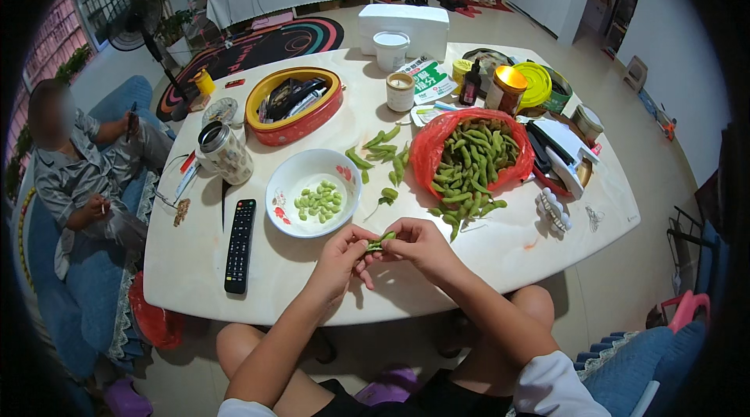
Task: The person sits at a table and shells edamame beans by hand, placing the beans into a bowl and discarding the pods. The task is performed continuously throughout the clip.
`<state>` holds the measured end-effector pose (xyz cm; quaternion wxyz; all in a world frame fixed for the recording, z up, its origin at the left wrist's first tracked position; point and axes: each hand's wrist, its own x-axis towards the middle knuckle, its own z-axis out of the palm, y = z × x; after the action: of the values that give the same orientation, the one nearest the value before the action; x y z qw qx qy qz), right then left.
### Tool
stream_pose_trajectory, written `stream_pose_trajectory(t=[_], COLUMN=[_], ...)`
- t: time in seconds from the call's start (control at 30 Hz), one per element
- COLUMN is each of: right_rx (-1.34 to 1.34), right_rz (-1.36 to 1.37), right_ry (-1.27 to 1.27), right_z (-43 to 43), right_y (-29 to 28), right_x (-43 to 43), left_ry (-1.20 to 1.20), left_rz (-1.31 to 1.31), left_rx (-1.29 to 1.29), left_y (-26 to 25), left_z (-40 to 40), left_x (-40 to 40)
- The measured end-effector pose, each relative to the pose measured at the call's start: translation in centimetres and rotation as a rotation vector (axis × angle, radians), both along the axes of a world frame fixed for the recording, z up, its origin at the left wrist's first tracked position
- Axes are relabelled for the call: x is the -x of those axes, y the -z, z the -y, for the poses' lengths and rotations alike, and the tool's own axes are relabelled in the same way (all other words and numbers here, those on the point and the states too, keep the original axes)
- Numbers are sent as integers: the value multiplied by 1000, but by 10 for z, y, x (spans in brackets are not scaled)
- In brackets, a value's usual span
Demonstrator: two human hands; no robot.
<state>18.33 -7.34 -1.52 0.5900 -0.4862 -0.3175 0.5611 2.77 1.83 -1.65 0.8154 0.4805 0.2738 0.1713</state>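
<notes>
Between the fingertips of my left hand point(347, 253) and my right hand point(415, 244) is a green soybean pod point(381, 240), held above the table's near part. Both hands grip it. Up and to the left of them stands a white enamel-style bowl point(282, 168) with red flowers, holding several shelled green beans point(318, 201). A red plastic bag point(426, 146), full of pods point(477, 153), lies beyond my right hand, and some pods spill over its near edge. More loose pods point(381, 152) lie between bowl and bag, with one stemmed pod point(388, 196) nearer my hands.
A black remote control point(239, 247) lies left of the bowl, near a patterned jar point(227, 156). Behind are a red oval box point(293, 132), a candle jar point(400, 92) and a foam box point(404, 27). A massage roller point(552, 212) lies right. Another person point(96, 165) sits at left.
</notes>
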Motion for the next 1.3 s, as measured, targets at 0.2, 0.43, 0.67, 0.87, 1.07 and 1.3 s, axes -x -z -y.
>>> stream_pose_trajectory(t=[0.2,0.43,0.67,0.87,1.07,1.3], right_rx=[55,85,135,231,310,344], right_rz=[21,17,-7,-95,-325,-256], right_ry=[-67,-189,-350,-230,-132,-91], right_z=[2,3,3,-2,-6,-8], right_y=[-6,-14,-13,1,14,9], right_x=[-10,-10,-22,0,20,26], left_ry=[69,117,120,61,-18,107], left_rz=[8,-10,-14,-153,-378,-387], left_rx=[57,-53,-80,-288,-740,-911], left_y=[-3,3,0,-2,3,-7], left_z=[2,-5,-1,-3,0,-2], left_x=[1,2,0,-1,-1,6])
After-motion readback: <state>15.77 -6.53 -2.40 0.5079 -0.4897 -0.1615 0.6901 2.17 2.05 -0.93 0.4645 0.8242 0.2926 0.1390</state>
